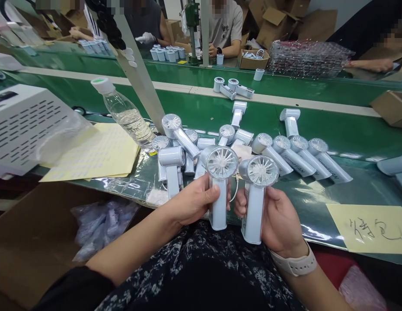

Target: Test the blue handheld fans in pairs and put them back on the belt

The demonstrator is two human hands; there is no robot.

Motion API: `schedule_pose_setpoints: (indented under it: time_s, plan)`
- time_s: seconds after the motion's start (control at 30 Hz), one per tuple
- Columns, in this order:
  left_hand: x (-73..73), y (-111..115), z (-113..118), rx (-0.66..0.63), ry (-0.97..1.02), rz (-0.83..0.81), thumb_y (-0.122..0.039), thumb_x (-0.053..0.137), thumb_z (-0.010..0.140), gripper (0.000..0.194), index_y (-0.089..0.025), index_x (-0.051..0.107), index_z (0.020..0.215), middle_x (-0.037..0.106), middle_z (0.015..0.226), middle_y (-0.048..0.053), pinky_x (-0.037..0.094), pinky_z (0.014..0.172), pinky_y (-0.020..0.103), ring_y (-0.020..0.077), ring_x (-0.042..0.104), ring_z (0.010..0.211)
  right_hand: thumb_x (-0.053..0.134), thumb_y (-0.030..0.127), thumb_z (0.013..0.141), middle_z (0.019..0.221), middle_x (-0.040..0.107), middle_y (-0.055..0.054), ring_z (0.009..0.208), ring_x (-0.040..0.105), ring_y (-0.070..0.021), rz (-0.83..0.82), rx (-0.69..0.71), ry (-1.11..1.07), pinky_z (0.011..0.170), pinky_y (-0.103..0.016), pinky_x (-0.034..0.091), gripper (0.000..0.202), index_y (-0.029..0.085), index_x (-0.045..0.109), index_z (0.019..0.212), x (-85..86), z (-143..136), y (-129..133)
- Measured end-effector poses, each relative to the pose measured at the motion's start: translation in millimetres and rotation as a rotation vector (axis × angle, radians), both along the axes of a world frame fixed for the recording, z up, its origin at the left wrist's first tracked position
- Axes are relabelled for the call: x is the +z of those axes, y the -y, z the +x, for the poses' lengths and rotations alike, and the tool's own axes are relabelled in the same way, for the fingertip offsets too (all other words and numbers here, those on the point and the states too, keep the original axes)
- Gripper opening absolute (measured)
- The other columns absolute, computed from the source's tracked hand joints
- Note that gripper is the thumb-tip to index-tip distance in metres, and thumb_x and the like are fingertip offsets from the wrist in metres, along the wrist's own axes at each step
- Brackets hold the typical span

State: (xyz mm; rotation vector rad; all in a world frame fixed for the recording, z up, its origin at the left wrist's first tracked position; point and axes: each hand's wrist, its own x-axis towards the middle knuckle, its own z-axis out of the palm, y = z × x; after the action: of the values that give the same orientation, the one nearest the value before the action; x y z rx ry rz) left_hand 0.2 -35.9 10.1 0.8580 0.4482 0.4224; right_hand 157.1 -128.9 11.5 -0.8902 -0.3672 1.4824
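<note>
My left hand (202,196) is closed round the handle of a pale blue handheld fan (218,203), thumb across its front. Beside it, my right hand (280,220) grips a second handheld fan (253,211) from the right, fingertips showing on the handle's left side. Both fans stand nearly upright, with their round grilles towards me, close together over the table's front edge. Behind them lies a loose cluster of similar fans (171,157). A row of more fans (301,160) leans to the right. A thin white cable (235,190) shows between the two held fans.
On the left are a water bottle (126,114), yellow paper (97,155) and a white vented machine (32,121). Below sits a carton (35,224) with bagged items. A handwritten yellow sheet (369,229) lies at right. Co-workers sit across the green conveyor (188,108), near fan heads and cartons.
</note>
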Motion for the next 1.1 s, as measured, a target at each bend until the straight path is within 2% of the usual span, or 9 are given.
schedule_pose_setpoints:
  time_s: [0.1,0.23,0.33,0.53,0.7,0.8,0.9,1.0,1.1]
  plan:
    - [-0.3,0.0,-0.2,0.012,0.039,-0.019,-0.051,0.072,0.080,0.042,-0.014,0.066,0.096,0.067,0.087,0.007,0.054,0.073,0.030,0.0171,0.064,0.077,0.046,0.049,0.087,0.071,0.061,-0.007,0.057,0.050,-0.0179,-0.002,0.000,-0.002,0.054,-0.032,0.047,0.040,0.019,0.068,0.074,2.3,-1.2,1.4]
    - [4.8,-1.2,-3.2,-0.059,0.127,-0.033,-0.031,0.067,0.089,0.025,-0.017,0.066,0.110,0.072,0.104,0.010,0.056,0.085,0.036,0.0230,0.070,0.096,0.049,0.050,0.086,0.072,0.063,-0.007,0.061,0.054,-0.0198,0.022,-0.055,-0.002,0.052,-0.032,0.048,0.037,0.020,0.070,0.083,3.2,3.5,3.3]
    - [8.6,-2.8,-6.5,-0.079,0.127,0.008,-0.021,0.067,0.088,0.035,-0.021,0.060,0.122,0.071,0.115,0.010,0.055,0.089,0.039,0.0249,0.071,0.103,0.053,0.047,0.087,0.074,0.066,-0.006,0.066,0.060,-0.0210,0.100,-0.123,0.036,0.055,-0.032,0.051,0.029,0.024,0.069,0.085,-0.2,9.3,4.7]
    - [4.7,-3.1,-7.2,-0.043,0.046,0.126,-0.033,0.075,0.082,0.054,-0.020,0.052,0.129,0.069,0.122,0.016,0.055,0.091,0.046,0.0301,0.070,0.106,0.055,0.044,0.091,0.095,0.075,-0.006,0.086,0.070,-0.0245,0.004,-0.270,0.126,0.076,-0.041,0.059,0.026,0.027,0.068,0.106,-6.5,9.0,5.4]
    - [-0.7,-3.8,-6.6,-0.028,0.021,0.146,-0.040,0.078,0.079,0.058,-0.022,0.052,0.128,0.069,0.122,0.015,0.057,0.088,0.045,0.0314,0.068,0.111,0.055,0.036,0.094,0.091,0.075,-0.003,0.081,0.070,-0.0214,-0.054,-0.302,0.102,0.069,-0.036,0.060,0.030,0.029,0.063,0.121,-4.0,2.4,2.0]
    - [-1.7,-4.8,-7.2,-0.042,0.023,0.155,-0.045,0.079,0.076,0.060,-0.020,0.053,0.124,0.072,0.113,0.014,0.057,0.084,0.041,0.0285,0.072,0.099,0.055,0.030,0.093,0.090,0.075,-0.004,0.076,0.070,-0.0204,-0.099,-0.329,0.086,0.064,-0.033,0.059,0.028,0.027,0.065,0.119,-6.1,1.3,0.0]
    - [-1.0,-5.8,-9.0,-0.041,-0.004,0.174,-0.044,0.079,0.076,0.059,-0.020,0.052,0.122,0.072,0.111,0.013,0.056,0.085,0.041,0.0274,0.071,0.099,0.054,0.028,0.092,0.085,0.075,-0.003,0.072,0.069,-0.0205,-0.084,-0.332,0.116,0.061,-0.033,0.059,0.025,0.025,0.067,0.114,-11.9,2.2,0.7]
    - [0.9,-7.2,-13.1,-0.035,-0.106,0.298,-0.040,0.075,0.079,0.054,-0.020,0.052,0.123,0.071,0.108,0.010,0.055,0.085,0.039,0.0252,0.070,0.099,0.053,0.033,0.093,0.093,0.075,-0.006,0.081,0.071,-0.0251,0.059,-0.307,0.267,0.068,-0.040,0.061,0.027,0.024,0.066,0.114,-16.1,4.5,6.3]
    - [3.3,-9.5,-16.9,0.058,-0.231,0.640,-0.031,0.073,0.078,0.045,-0.019,0.056,0.118,0.071,0.107,0.009,0.055,0.083,0.038,0.0252,0.069,0.097,0.066,0.031,0.087,0.117,0.071,-0.009,0.106,0.068,-0.0295,0.239,-0.253,0.611,0.088,-0.045,0.058,0.037,0.025,0.060,0.123,-13.9,6.0,14.6]
